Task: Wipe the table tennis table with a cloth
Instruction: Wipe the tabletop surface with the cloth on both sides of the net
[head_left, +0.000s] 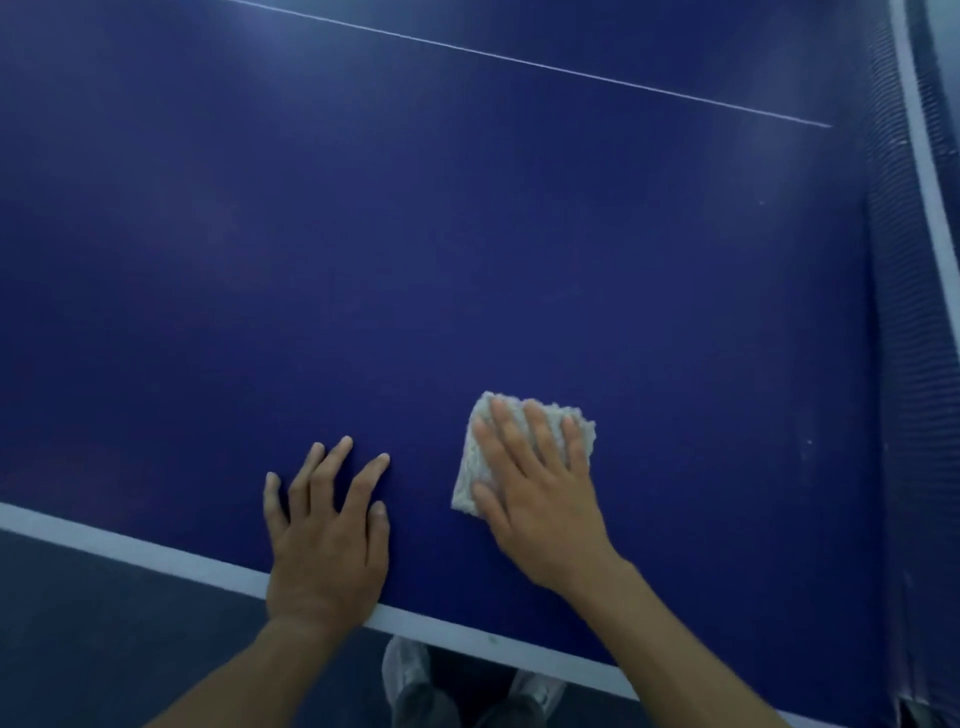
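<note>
The right hand (535, 483) lies flat with its four fingers straight and slightly spread, pressing down on one small, off-white, nubbly-textured square cloth (466, 470). The cloth sits beneath the fingers and palm, and only its far edge, its left strip and its right corner show around the hand. It lies flat against the dark blue table tennis worktop (467, 260), with a rough, fuzzy outline. Just to the left of this hand, apart from the cloth, the left hand (327, 525) rests open on the worktop. Its fingers are fanned with the tips touching the surface, and its heel is over the broad white edge band (130, 545). That makes two hands, both bare, and one cloth. Two white lines mark the worktop: the broad band at the near edge under the wrists, and one thin white line (519, 62) far beyond the fingertips. To the right of the right hand, well apart, stands one dark mesh net with a white top tape (898, 312). Below the wrists, past the worktop's edge, two pale shoes (405, 670) show on the dark floor (104, 649).
</note>
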